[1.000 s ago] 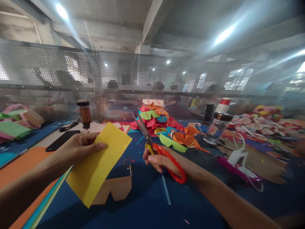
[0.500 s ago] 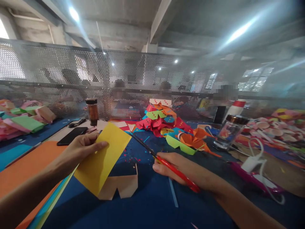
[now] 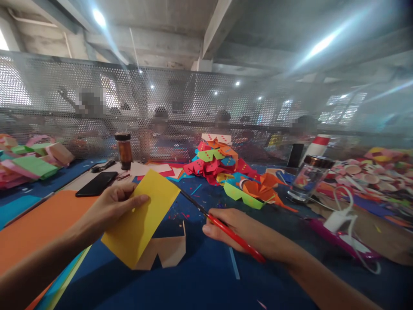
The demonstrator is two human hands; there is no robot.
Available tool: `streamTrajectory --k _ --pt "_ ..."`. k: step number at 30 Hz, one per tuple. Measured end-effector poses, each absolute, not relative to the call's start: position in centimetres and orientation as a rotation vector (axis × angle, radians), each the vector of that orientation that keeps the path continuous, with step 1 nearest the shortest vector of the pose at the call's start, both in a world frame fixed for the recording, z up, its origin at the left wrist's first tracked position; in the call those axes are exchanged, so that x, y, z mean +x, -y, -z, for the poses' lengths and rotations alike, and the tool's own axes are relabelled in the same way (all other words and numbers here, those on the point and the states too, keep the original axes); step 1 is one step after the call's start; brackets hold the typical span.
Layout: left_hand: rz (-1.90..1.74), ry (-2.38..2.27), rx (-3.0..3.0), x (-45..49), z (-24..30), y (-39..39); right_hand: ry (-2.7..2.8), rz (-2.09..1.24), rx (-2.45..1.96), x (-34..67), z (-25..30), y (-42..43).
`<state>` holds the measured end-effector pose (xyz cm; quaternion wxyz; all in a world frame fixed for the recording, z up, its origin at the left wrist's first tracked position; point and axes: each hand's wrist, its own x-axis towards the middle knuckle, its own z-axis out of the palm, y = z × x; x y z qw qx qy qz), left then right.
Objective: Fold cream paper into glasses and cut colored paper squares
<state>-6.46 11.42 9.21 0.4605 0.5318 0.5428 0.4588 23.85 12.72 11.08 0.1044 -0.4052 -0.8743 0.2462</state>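
Between thumb and fingers, my left hand (image 3: pixel 121 204) pinches a yellow sheet of paper (image 3: pixel 145 219), held tilted above the table. My right hand (image 3: pixel 230 228) grips red-handled scissors (image 3: pixel 237 239), whose dark blades point up and left. The blade tips meet the right corner of the yellow sheet; whether they cut into it I cannot tell. Under the sheet's lower edge lies a tan paper mask shape (image 3: pixel 172 252) with a notch, partly covered by the sheet. A thin blue paper strip (image 3: pixel 234 263) rests below my right hand.
A heap of colourful paper masks (image 3: pixel 213 161) rises at the back middle. Beyond my left hand are a black phone (image 3: pixel 97 184) and a jar of brown liquid (image 3: pixel 124 150). At right stand a clear cup (image 3: pixel 306 181) and a purple power strip (image 3: pixel 343 241). A perforated screen (image 3: pixel 180 94) closes the back.
The yellow sheet has shifted slightly right in my left hand. My right hand and the scissors have moved slightly left, bringing the blade tips onto the sheet's corner.
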Motion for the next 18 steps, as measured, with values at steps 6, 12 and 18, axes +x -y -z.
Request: streamTrajectory --k 6,12,18 --pt "-1.077 -1.342 1.312 -6.32 -9.23 -11.34 2.599 -0.696 -1.239 23.48 -11.43 -12.26" --pt "-1.056 -1.361 1.315 -6.21 -9.21 -11.36 2.603 -0.722 -1.256 23.14 -11.53 -11.86" --pt "-1.037 -1.352 1.325 -6.19 -9.16 -11.16 2.598 -0.725 -1.272 23.12 -11.45 -11.88"
